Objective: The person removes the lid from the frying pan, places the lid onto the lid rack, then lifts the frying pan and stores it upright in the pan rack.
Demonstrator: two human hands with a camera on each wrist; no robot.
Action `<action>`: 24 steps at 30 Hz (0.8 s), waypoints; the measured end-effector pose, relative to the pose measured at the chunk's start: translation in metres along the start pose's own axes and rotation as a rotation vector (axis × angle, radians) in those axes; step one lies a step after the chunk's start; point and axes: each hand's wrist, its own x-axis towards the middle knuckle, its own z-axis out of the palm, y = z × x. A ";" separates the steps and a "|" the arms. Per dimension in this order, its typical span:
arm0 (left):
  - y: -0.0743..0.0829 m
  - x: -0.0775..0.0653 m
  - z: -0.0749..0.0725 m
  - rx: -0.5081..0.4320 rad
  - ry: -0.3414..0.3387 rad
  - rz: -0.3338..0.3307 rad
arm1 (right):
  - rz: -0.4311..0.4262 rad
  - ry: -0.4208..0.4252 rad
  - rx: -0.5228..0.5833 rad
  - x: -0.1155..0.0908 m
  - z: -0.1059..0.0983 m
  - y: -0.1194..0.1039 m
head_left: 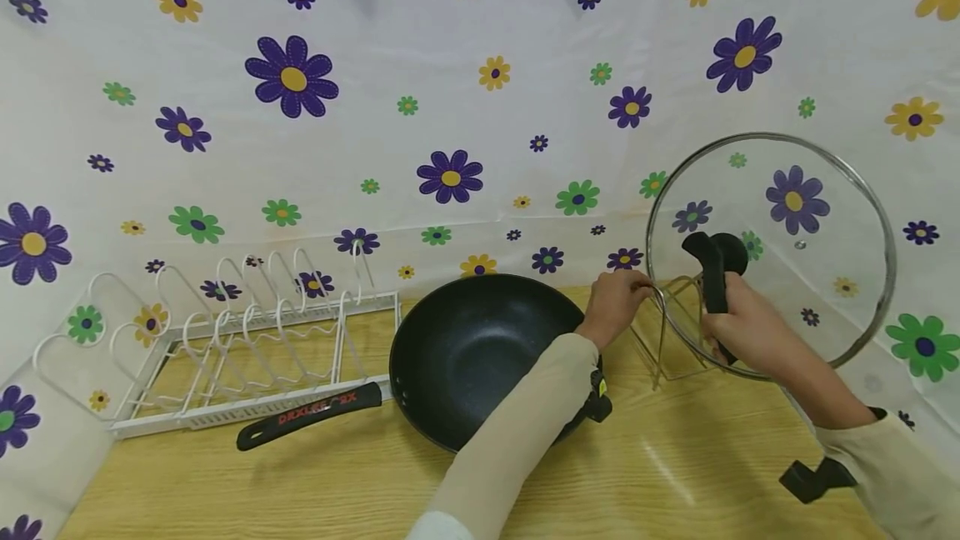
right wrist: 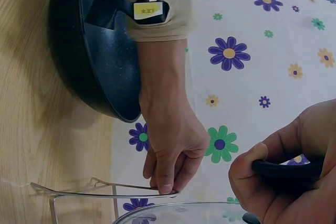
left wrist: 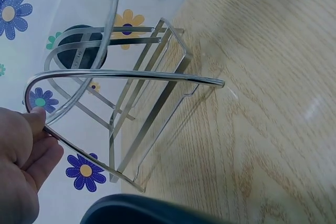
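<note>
My left hand (head_left: 613,302) pinches the curved top of a small metal wire lid rack (left wrist: 176,77), thumb and fingers at the front hoop. The right hand (head_left: 753,332) grips the black handle (head_left: 712,277) of a large clear glass lid (head_left: 817,273) with a steel rim. That lid stands near upright, its lower left edge overlapping the rack in the head view. In the left wrist view, the rim passes just behind the front hoop, near the left fingertips. Under the left forearm sits a black wok (head_left: 480,340), its handle (head_left: 311,415) pointing left.
A white wire dish rack (head_left: 262,415) with several hoops stands left of the wok, close to the back wall. Flower-patterned sheeting (head_left: 390,48) covers the walls behind the wood-grain table (head_left: 375,482).
</note>
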 end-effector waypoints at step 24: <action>-0.003 -0.003 -0.001 -0.025 0.045 -0.017 | 0.102 0.011 -0.082 0.010 0.016 0.016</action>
